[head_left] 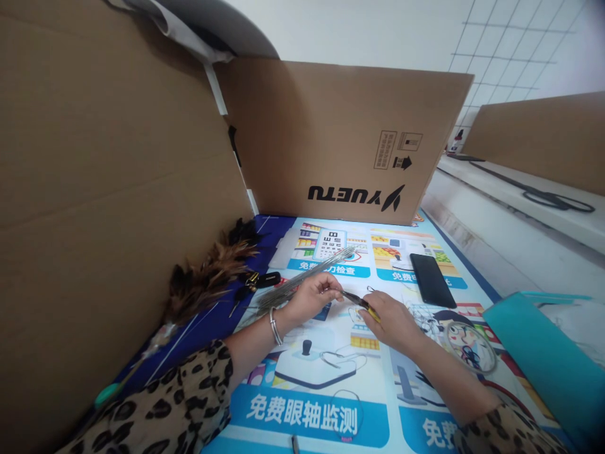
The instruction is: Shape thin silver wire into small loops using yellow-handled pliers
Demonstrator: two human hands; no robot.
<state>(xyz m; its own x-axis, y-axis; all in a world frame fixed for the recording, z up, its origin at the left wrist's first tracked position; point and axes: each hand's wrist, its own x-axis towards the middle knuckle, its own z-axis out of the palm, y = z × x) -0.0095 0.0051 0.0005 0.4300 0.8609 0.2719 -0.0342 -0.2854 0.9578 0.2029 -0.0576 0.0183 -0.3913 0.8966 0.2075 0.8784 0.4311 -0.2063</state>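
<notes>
My right hand (pixel 390 318) is closed around pliers (pixel 355 299) with dark jaws and yellow-and-black handles, their nose pointing left. The jaw tips meet the fingertips of my left hand (pixel 314 299), which is pinched closed; what lies between those fingers is too small to make out. Behind and under the left hand, a bundle of thin straight metal wires (pixel 331 259) runs slantwise over the printed table cover. A thin curved loop (pixel 370 289) shows just beyond the pliers.
Tall cardboard panels (pixel 350 139) stand at the back and left. A feather duster (pixel 203 277) and a black key fob (pixel 268 279) lie to the left. To the right are a black phone (pixel 432 280), a round clear dish (pixel 470 347) and a teal bag (pixel 543 353).
</notes>
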